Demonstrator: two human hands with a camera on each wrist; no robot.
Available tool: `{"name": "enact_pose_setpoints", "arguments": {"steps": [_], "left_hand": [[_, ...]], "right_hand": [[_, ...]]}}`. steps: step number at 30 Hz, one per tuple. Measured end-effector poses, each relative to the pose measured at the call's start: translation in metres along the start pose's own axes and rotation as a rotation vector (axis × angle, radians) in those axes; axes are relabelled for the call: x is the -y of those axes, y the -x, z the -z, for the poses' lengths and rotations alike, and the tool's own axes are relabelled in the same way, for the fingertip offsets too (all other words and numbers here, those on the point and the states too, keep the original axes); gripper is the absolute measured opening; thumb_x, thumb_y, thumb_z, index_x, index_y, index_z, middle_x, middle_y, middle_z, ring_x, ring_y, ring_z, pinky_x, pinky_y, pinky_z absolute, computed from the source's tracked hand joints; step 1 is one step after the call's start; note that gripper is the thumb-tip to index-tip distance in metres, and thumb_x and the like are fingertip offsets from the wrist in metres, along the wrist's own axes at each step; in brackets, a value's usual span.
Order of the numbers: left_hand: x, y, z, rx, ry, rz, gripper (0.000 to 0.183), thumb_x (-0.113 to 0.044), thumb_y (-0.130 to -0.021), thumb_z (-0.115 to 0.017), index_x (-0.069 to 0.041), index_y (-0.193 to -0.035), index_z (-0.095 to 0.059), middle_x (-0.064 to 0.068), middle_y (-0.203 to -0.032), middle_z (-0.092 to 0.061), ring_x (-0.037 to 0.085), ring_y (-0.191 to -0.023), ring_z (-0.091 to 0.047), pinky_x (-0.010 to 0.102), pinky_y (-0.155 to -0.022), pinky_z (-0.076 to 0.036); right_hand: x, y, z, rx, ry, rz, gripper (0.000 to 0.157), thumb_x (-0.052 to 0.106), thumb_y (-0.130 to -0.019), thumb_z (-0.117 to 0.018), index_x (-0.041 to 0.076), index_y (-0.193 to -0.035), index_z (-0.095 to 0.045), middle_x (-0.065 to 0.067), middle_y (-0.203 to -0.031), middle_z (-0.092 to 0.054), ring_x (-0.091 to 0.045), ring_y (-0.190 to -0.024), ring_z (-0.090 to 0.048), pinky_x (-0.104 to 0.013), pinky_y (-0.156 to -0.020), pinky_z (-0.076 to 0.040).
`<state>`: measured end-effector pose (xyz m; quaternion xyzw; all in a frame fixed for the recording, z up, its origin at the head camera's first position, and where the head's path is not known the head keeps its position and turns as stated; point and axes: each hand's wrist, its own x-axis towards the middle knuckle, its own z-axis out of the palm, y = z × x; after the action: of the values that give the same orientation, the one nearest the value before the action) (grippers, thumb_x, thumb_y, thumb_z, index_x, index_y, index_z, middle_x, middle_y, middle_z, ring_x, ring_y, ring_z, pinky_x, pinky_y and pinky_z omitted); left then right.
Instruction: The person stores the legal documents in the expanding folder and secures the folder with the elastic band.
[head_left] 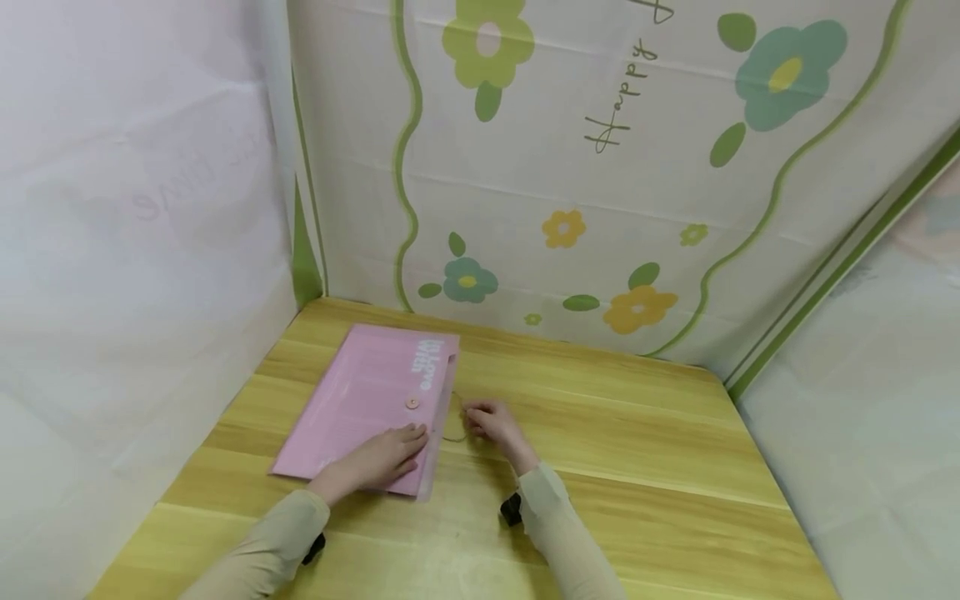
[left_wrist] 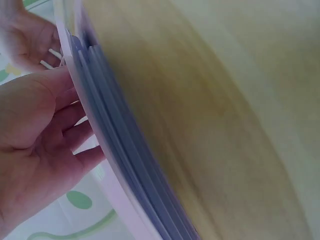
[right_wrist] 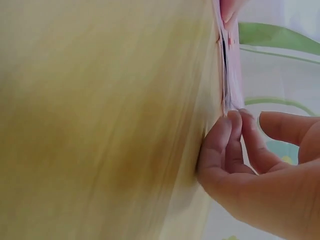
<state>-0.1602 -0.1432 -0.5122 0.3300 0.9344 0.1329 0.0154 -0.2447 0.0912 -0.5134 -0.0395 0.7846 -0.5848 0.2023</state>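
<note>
A pink document folder (head_left: 360, 375) with white lettering and a round button (head_left: 412, 403) lies on the wooden table. My left hand (head_left: 386, 457) rests on its top near the flap edge, fingers extended. Seen from the left wrist, the same hand (left_wrist: 45, 120) lies along the folder's side, where several dark inner pockets (left_wrist: 125, 135) show edge-on. A thin string (head_left: 454, 439) loops out from the folder's right edge to my right hand (head_left: 491, 421), whose fingertips pinch it. In the right wrist view, the right hand's curled fingers (right_wrist: 232, 145) are close to the folder's edge.
The wooden table (head_left: 637, 450) extends to the right of the folder. Behind it hangs a white cloth (head_left: 525, 167) printed with flowers, and further white cloth walls (head_left: 135, 250) stand at both sides. Small black devices (head_left: 512, 509) sit at the wrists.
</note>
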Motion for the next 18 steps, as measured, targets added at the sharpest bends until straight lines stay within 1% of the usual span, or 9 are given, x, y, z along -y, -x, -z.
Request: {"name": "enact_pose_setpoints", "arguments": {"steps": [4, 6, 9, 12, 14, 18], "left_hand": [[-0.004, -0.003, -0.003, 0.003, -0.027, -0.029, 0.047, -0.018, -0.099, -0.055, 0.008, -0.138, -0.051, 0.026, -0.145, -0.051, 0.042, -0.133, -0.051, 0.051, -0.107, -0.043], [-0.007, -0.006, -0.005, 0.01, -0.029, -0.021, 0.047, -0.019, -0.1, -0.054, 0.007, -0.139, -0.05, 0.025, -0.146, -0.05, 0.041, -0.134, -0.049, 0.051, -0.107, -0.043], [-0.012, -0.011, -0.009, 0.012, -0.057, -0.018, 0.048, -0.02, -0.1, -0.054, 0.007, -0.139, -0.051, 0.025, -0.147, -0.05, 0.04, -0.135, -0.05, 0.05, -0.108, -0.043], [-0.018, -0.016, -0.012, 0.007, -0.094, -0.026, 0.049, -0.022, -0.099, -0.056, 0.007, -0.138, -0.052, 0.023, -0.146, -0.051, 0.039, -0.134, -0.051, 0.048, -0.108, -0.044], [-0.02, -0.019, -0.014, 0.01, -0.112, -0.034, 0.049, -0.023, -0.099, -0.056, 0.006, -0.139, -0.052, 0.022, -0.147, -0.051, 0.038, -0.134, -0.051, 0.046, -0.109, -0.044], [-0.024, -0.022, -0.018, 0.02, -0.124, -0.057, 0.05, -0.024, -0.1, -0.055, 0.004, -0.141, -0.051, 0.02, -0.149, -0.05, 0.035, -0.135, -0.05, 0.044, -0.109, -0.043]], "right_hand": [[0.005, 0.0, -0.003, 0.011, 0.024, 0.052, 0.034, 0.013, -0.1, -0.052, -0.008, -0.126, -0.062, -0.025, -0.119, -0.067, -0.023, -0.097, -0.066, -0.035, -0.084, -0.055], [0.009, -0.001, -0.006, 0.029, 0.026, 0.08, 0.034, 0.012, -0.1, -0.051, -0.008, -0.126, -0.062, -0.026, -0.121, -0.067, -0.029, -0.104, -0.067, -0.038, -0.088, -0.056], [0.013, -0.001, -0.01, 0.058, 0.034, 0.112, 0.034, 0.008, -0.1, -0.049, -0.009, -0.127, -0.061, -0.027, -0.123, -0.067, -0.034, -0.11, -0.067, -0.039, -0.09, -0.056], [0.014, -0.002, -0.013, 0.085, 0.046, 0.145, 0.034, 0.002, -0.1, -0.045, -0.012, -0.128, -0.058, -0.03, -0.125, -0.065, -0.037, -0.112, -0.067, -0.038, -0.089, -0.056], [0.014, -0.002, -0.015, 0.093, 0.055, 0.154, 0.034, 0.0, -0.1, -0.044, -0.013, -0.129, -0.056, -0.031, -0.126, -0.064, -0.037, -0.11, -0.067, -0.038, -0.09, -0.056], [0.012, -0.002, -0.017, 0.094, 0.082, 0.161, 0.035, -0.004, -0.098, -0.043, -0.014, -0.129, -0.056, -0.032, -0.122, -0.064, -0.032, -0.104, -0.067, -0.038, -0.089, -0.056]]}}
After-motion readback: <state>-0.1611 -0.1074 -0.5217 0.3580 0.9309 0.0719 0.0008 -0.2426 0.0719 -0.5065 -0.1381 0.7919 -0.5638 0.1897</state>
